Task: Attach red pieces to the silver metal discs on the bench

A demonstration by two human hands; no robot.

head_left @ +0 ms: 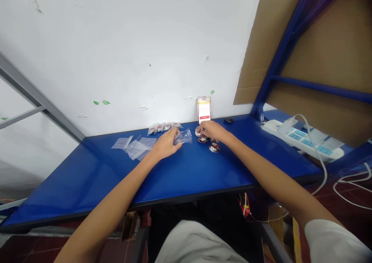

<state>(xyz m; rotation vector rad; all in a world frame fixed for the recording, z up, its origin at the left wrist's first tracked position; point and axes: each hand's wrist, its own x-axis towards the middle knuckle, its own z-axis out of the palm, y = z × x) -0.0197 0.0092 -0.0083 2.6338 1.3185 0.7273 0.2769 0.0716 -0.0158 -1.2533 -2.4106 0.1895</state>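
My left hand (167, 142) is closed on a clear plastic bag (186, 136), whose loose end sticks out to the right. With the fingertips of my right hand (211, 129) I pinch a shiny round metal disc (198, 133). More round metal pieces (214, 147) lie on the blue table just below and beside that hand; my fingers partly hide them. Left of my left hand, several flat clear bags (136, 148) overlap on the tabletop. Behind it, along the wall, stands a row of bagged round pieces (164, 128) with red marks.
A phone (204, 110) with a lit screen leans against the white wall. Near it lies a small black round object (228, 120). At the right, a white power strip (302, 139) with a cable sits by the blue metal frame (279, 50). The blue table (180, 177) has a dark front edge.
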